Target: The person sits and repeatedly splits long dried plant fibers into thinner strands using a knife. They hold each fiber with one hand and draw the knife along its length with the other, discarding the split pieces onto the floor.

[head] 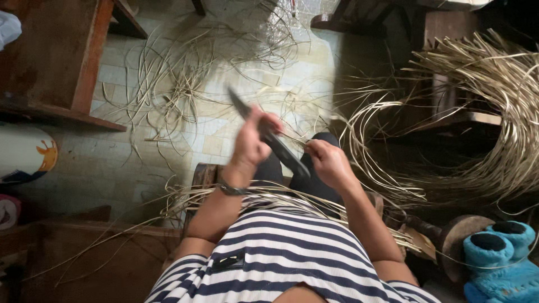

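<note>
My left hand (251, 144) is closed around a long dark knife (286, 157), whose pointed end sticks up and to the left over the floor. Beside it, my right hand (328, 164) pinches a thin pale cane strip (293, 137) where it meets the knife. The two hands are close together above my knees. A sheaf of long pale strips (292, 199) lies across my lap, just above my striped shirt. A metal band circles my left wrist.
A big coil of pale strips (494, 112) fills the right side. Loose strips and shavings (185, 84) litter the tiled floor (112, 163). A wooden bench (62, 62) stands at upper left. Blue plush slippers (505, 252) sit at lower right.
</note>
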